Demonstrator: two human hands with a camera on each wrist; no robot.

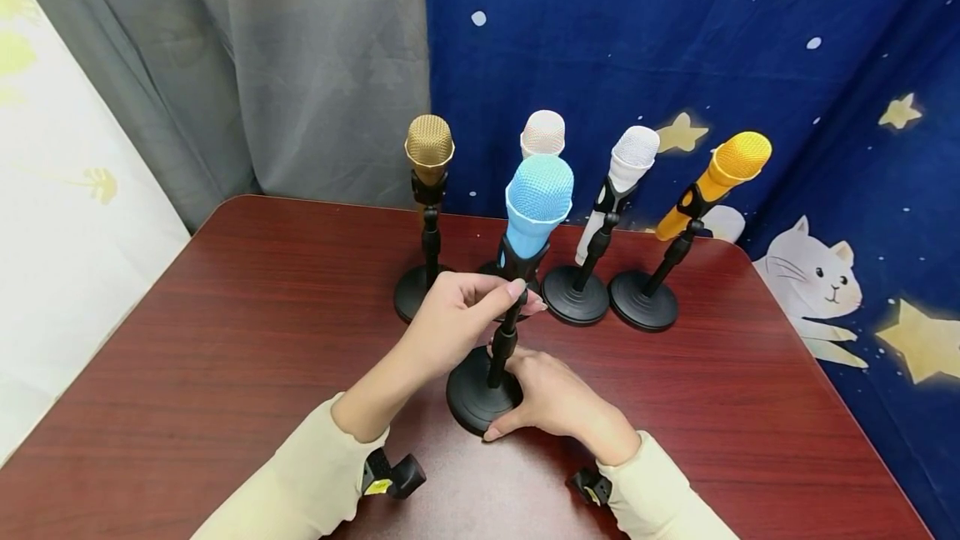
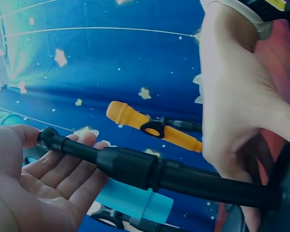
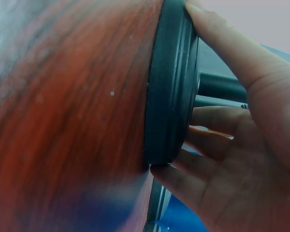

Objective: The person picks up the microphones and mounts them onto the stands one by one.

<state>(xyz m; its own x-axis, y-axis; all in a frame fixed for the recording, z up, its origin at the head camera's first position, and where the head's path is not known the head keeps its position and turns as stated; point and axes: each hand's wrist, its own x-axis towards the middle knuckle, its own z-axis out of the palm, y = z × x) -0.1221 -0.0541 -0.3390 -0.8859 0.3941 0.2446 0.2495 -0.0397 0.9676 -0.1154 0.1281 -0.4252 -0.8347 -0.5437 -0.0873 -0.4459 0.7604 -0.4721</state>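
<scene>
A light blue microphone (image 1: 538, 194) sits tilted in the clip of a black desk microphone stand (image 1: 504, 344). My left hand (image 1: 446, 319) pinches the stand's joint just under the clip; in the left wrist view the thumb lies at the small hinge (image 2: 49, 137) with the fingers behind the pole. Down at the round base (image 1: 476, 394), my right hand (image 1: 555, 397) grips the rim. The right wrist view has its thumb on one edge of the base (image 3: 171, 87) and fingers at the opposite edge, with the base's underside flat against the tabletop.
Behind stand a gold microphone (image 1: 430, 144), a pale pink one (image 1: 543, 133) partly hidden by the blue one, a white one (image 1: 633, 152) and a yellow-orange one (image 1: 738, 158), each on a black stand. The reddish-brown table (image 1: 247, 340) ends at grey and blue starry curtains (image 1: 637, 40).
</scene>
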